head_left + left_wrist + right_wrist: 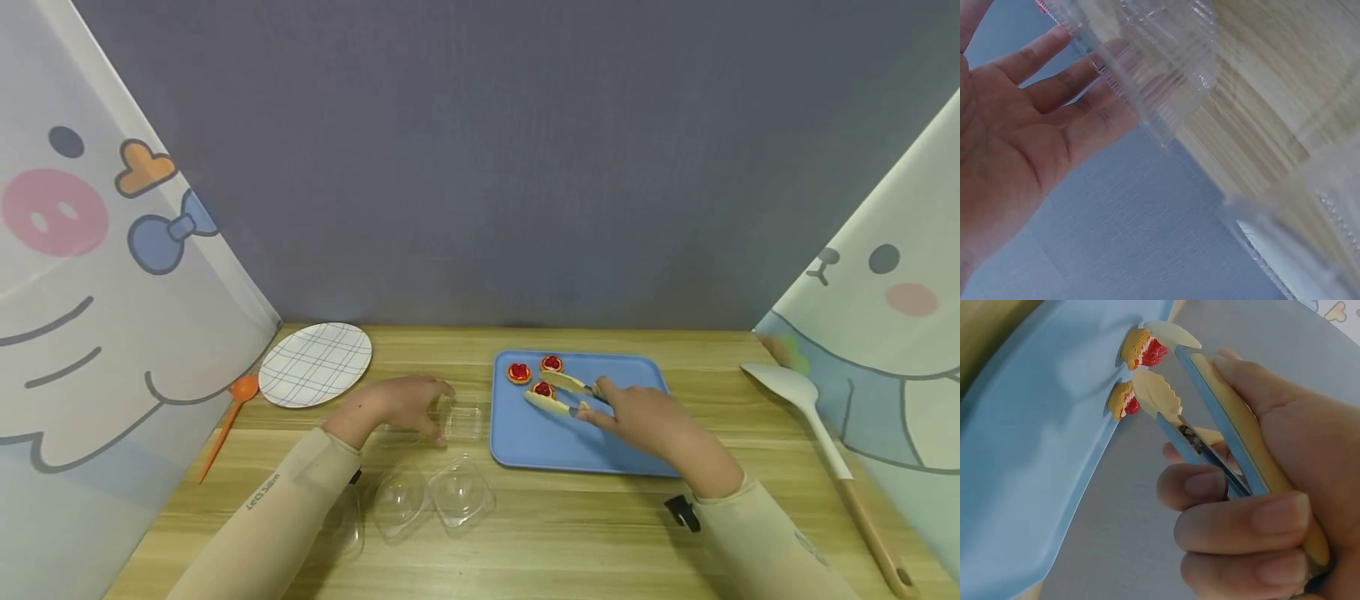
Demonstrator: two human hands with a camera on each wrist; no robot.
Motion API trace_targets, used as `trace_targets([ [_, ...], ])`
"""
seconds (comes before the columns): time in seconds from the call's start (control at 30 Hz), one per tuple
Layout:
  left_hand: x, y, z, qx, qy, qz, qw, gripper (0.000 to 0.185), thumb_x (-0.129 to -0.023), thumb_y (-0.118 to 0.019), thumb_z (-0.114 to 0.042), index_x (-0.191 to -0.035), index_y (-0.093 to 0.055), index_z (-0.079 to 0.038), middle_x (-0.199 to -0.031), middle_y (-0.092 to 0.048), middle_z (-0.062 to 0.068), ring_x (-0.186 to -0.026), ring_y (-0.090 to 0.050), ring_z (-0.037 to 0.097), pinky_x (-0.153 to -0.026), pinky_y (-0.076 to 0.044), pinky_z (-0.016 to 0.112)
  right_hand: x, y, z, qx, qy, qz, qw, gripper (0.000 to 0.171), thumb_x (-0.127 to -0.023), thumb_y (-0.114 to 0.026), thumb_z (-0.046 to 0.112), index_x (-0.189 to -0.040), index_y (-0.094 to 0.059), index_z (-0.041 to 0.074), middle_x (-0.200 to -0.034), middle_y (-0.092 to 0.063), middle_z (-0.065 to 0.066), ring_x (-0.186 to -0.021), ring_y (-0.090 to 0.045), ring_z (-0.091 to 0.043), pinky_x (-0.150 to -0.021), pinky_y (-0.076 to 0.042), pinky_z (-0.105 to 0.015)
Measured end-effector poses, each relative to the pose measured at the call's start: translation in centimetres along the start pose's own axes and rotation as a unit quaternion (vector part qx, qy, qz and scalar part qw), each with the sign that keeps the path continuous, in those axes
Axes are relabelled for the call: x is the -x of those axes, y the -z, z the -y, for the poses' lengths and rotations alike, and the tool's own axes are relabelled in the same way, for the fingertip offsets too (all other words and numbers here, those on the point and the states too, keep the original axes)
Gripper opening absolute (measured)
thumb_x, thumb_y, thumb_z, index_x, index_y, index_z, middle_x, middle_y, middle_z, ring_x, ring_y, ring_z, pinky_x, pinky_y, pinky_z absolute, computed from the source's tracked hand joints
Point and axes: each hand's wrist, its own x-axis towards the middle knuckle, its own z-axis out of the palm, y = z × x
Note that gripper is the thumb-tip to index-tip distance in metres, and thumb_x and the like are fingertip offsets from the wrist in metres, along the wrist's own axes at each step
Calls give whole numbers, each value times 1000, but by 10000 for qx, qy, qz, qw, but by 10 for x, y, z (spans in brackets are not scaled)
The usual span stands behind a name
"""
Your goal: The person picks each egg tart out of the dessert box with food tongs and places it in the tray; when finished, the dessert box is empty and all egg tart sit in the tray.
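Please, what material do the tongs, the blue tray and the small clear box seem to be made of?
Tongs: arms look like metal with a greyish sheen, tips and grip cream plastic or silicone, matte. Blue tray: probably plastic, smooth, matte, evenly coloured, with a rounded rim. Clear box: thin transparent plastic, glossy, with ribbed edges visible at the left hand.

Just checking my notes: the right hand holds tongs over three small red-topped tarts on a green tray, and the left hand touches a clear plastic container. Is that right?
Nearly. The tray is blue, not green, as the head view shows. The rest stands: the right hand holds the tongs over three red-topped tarts, and the left hand touches a clear plastic container.
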Motion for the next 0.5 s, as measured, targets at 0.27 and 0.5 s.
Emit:
trace_targets([
  [0.27, 0, -1, 1, 45, -11, 22, 10000, 87, -77, -83, -47, -149, -45, -16, -153, -46, 10, -142, -44, 32, -115, -39, 47, 11, -2, -6, 157, 108, -487, 9986, 75, -90, -36, 79, -125, -49, 15, -78, -69, -5, -60, -59, -16, -47, -40, -32],
  [0.5, 0, -1, 1, 21, 21, 16, 10000, 88, -77, -83, -48, -149, -44, -16, -153, -46, 10, -142, -44, 31, -115, -39, 47, 28, 4, -19, 43, -91, -795, 9968, 61, -96, -46, 67, -127, -46, 14, -75, -67, -4, -53, -54, -16, -41, -35, -32],
])
